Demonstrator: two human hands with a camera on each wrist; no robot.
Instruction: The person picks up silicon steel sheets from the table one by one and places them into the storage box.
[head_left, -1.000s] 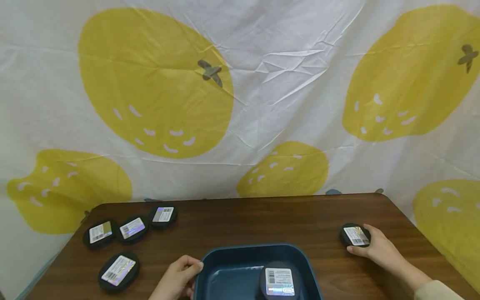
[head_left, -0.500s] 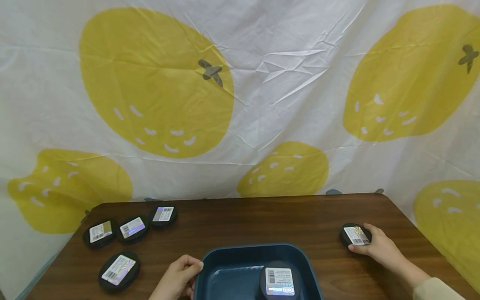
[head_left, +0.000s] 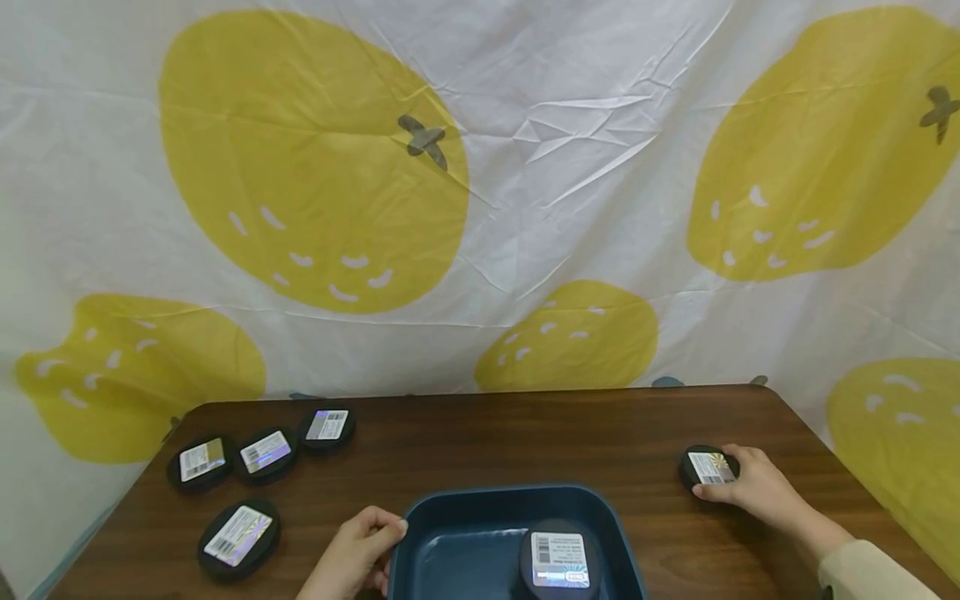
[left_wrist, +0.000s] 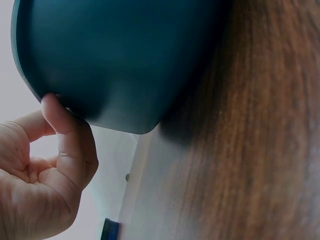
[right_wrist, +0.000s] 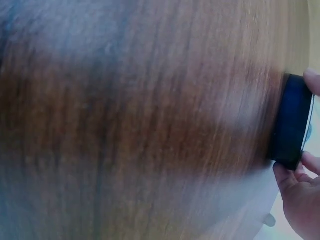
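My left hand (head_left: pixel 358 550) pinches the rim of a dark blue tray (head_left: pixel 517 492) at its far left corner. The left wrist view shows the thumb and fingers at the rim of the tray (left_wrist: pixel 115 60). At the table's right side, my right hand (head_left: pixel 765 492) grips a flat round black container (head_left: pixel 708 465) with a white barcode label, thumb and fingers on its opposite sides. In the right wrist view that container (right_wrist: pixel 291 122) appears edge-on, low over the wood. Another such container (head_left: pixel 559 560) lies label up in the tray's right part. The tray's near end is cut off.
On the table's left lie several similar labelled black containers: a front one (head_left: pixel 238 540), two side by side (head_left: pixel 201 463) and one farther back (head_left: pixel 327 427). Behind the brown wooden table (head_left: pixel 487 442) hangs a white curtain (head_left: pixel 577 208) with yellow fruit prints.
My right hand has shifted slightly left on the round container and covers a bit more of its label. My left hand and the tray stay in place.
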